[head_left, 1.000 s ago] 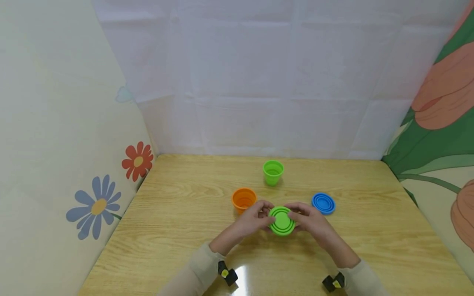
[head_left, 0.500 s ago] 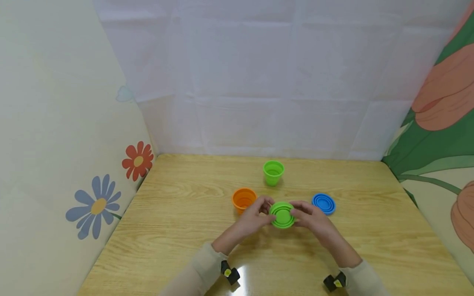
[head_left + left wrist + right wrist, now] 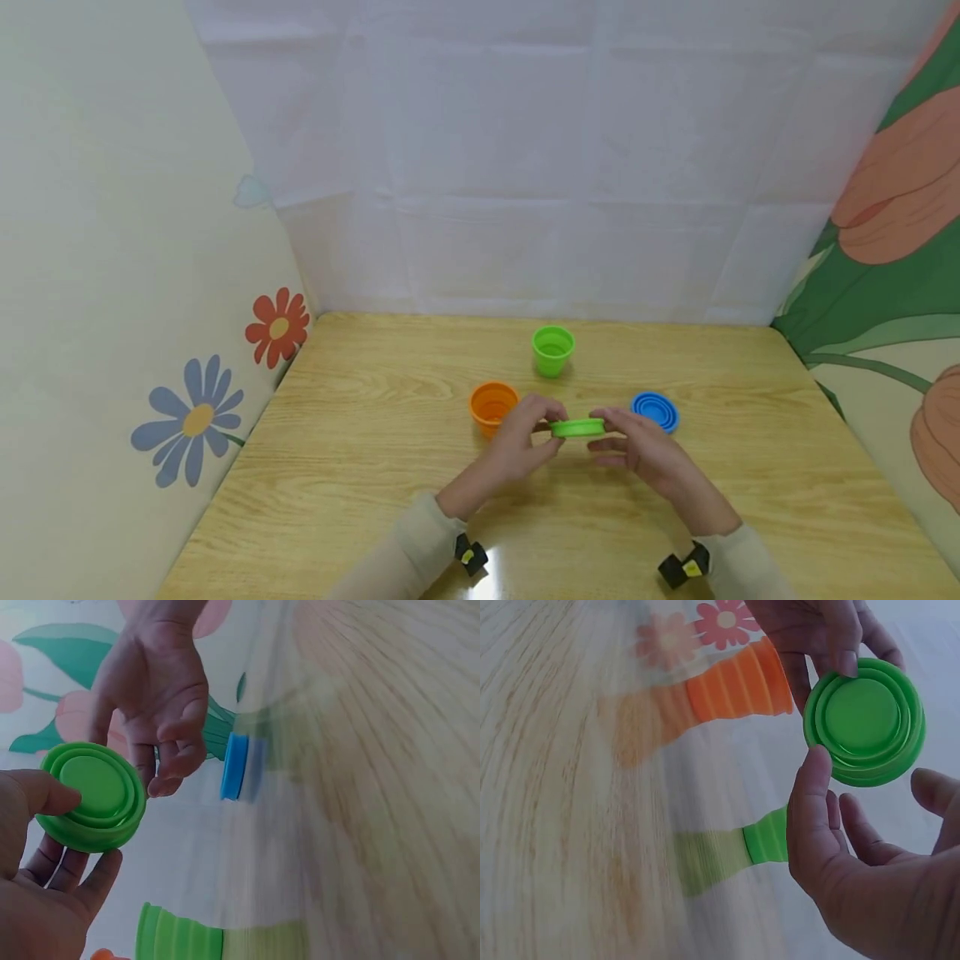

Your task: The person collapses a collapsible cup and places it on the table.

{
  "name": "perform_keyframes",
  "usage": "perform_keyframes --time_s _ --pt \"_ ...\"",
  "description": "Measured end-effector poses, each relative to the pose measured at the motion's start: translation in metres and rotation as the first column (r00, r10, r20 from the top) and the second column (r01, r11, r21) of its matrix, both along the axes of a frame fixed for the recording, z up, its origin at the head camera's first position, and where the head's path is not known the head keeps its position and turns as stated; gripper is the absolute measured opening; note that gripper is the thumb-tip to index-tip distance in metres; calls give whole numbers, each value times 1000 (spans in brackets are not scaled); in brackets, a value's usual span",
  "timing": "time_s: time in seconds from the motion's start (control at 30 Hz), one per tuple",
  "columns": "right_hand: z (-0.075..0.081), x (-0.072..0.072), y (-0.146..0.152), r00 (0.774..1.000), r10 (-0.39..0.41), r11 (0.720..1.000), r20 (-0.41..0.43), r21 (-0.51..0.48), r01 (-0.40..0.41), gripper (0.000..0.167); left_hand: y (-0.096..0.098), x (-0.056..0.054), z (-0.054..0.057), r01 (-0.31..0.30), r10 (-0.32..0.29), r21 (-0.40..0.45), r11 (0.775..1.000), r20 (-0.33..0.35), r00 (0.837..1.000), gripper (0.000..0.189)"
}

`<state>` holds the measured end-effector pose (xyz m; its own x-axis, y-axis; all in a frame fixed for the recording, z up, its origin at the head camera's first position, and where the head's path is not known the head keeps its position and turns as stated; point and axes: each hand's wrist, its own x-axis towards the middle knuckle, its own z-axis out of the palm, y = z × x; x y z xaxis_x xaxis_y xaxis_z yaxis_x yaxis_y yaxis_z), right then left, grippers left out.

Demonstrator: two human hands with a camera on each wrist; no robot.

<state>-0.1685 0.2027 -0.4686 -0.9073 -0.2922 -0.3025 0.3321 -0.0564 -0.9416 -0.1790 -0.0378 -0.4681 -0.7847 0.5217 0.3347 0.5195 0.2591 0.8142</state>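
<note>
A green collapsible cup (image 3: 577, 428), folded flat into a ringed disc, is held above the table and appears almost edge-on in the head view. My left hand (image 3: 519, 442) pinches its left side; the left wrist view has the thumb lying across the ringed face of the folded cup (image 3: 94, 791). At the cup's right edge is my right hand (image 3: 656, 458). In the right wrist view a fingertip of the right hand (image 3: 870, 885) touches the rim, while its thumb stands apart from the cup (image 3: 862, 716).
An unfolded orange cup (image 3: 493, 403) stands just beyond my left hand. Farther back stands an unfolded green cup (image 3: 552, 350). A blue folded cup (image 3: 656, 412) lies flat beyond my right hand. All are on the wooden table (image 3: 375, 392), with a white cloth (image 3: 480, 167) behind it.
The folded green cup has tipped from showing its ringed face in the head view to nearly edge-on, and moved slightly up. My right thumb has come off it; my left hand keeps its pinch.
</note>
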Motion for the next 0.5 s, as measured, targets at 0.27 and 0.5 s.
perform_keyframes --time_s 0.27,0.5 --pt "0 -2 7 995 103 993 13 -51 -102 58 3 -2 -8 -63 -29 -168 984 -498 866 28" --pt "0 -2 9 993 121 989 18 -90 -119 40 7 -6 -13 -90 -58 -182 979 -676 734 32"
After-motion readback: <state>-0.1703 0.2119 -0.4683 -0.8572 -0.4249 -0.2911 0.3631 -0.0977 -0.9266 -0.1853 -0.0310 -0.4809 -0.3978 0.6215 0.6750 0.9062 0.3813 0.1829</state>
